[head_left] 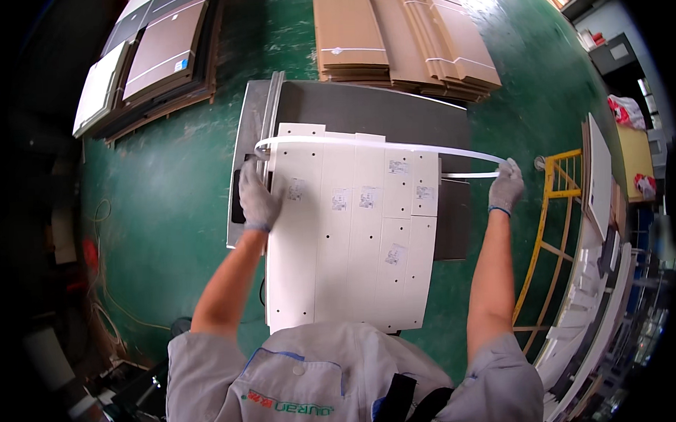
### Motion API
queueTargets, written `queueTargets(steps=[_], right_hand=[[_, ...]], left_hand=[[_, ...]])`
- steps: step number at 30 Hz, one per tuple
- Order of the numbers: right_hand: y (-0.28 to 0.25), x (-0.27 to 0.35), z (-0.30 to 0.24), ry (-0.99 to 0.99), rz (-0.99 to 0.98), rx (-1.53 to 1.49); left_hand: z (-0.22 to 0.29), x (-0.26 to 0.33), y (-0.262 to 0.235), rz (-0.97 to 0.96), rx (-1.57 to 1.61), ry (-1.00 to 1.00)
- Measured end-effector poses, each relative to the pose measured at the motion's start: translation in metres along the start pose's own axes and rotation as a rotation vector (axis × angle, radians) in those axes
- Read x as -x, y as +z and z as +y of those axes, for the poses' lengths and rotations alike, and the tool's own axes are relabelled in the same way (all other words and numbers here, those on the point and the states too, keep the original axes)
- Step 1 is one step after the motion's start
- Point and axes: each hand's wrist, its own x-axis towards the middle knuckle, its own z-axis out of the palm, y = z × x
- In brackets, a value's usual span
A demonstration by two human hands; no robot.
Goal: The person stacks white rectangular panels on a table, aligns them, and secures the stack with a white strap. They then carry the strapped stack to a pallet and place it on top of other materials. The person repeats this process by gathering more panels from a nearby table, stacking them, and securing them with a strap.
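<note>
A white strapping band (395,145) arcs across a stack of white drilled panels (340,263) with paper labels on them. Gripped in my gloved right hand (507,186), to the right of the stack, is the band where it bends back; its lower run goes leftward to the stack's side. My gloved left hand (262,200) is at the stack's left edge, thumb apart and fingers stretched toward the band's curled left part. Whether the fingertips touch the band I cannot tell. The panels lie on a grey metal table (394,101) with a metal rail (273,102) along its left part.
Strapped brown cardboard stacks (350,32) lie beyond the table, with strapped boards (165,49) at the far left. To the right stand a yellow metal frame (549,181) and leaning white panels (599,172). A thin cable (129,311) trails over the green floor at left.
</note>
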Motion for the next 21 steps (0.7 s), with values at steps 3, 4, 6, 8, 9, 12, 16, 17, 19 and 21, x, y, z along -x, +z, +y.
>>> queueTargets(steps=[3, 4, 6, 8, 9, 12, 16, 17, 19, 21], right_hand=[[0.015, 0.003, 0.015, -0.038, -0.042, -0.056], [0.016, 0.013, -0.002, 0.031, -0.110, -0.053], [0.028, 0.026, -0.003, -0.066, -0.109, 0.109], [0.044, 0.044, -0.009, -0.055, -0.174, 0.117], [0.054, 0.053, -0.013, -0.057, -0.232, 0.147], [0.082, 0.084, -0.025, -0.078, -0.408, 0.210], [0.117, 0.127, -0.033, -0.183, -0.493, 0.470], [0.123, 0.138, -0.031, -0.237, -0.447, 0.561], [0.124, 0.145, -0.040, -0.212, -0.493, 0.624], [0.122, 0.146, -0.034, -0.234, -0.471, 0.580]], left_hand=[[0.019, 0.048, 0.012, -0.230, -0.292, 0.214], [0.023, 0.051, 0.014, -0.247, -0.343, 0.205], [0.032, 0.053, 0.015, -0.286, -0.440, 0.195], [0.035, 0.054, 0.014, -0.316, -0.448, 0.184], [0.036, 0.054, 0.014, -0.315, -0.450, 0.179], [0.030, 0.052, 0.015, -0.303, -0.476, 0.189], [0.029, 0.053, 0.014, -0.309, -0.489, 0.193], [0.027, 0.053, 0.014, -0.306, -0.481, 0.200], [0.024, 0.051, 0.015, -0.291, -0.465, 0.216], [0.025, 0.054, 0.014, -0.294, -0.452, 0.213]])
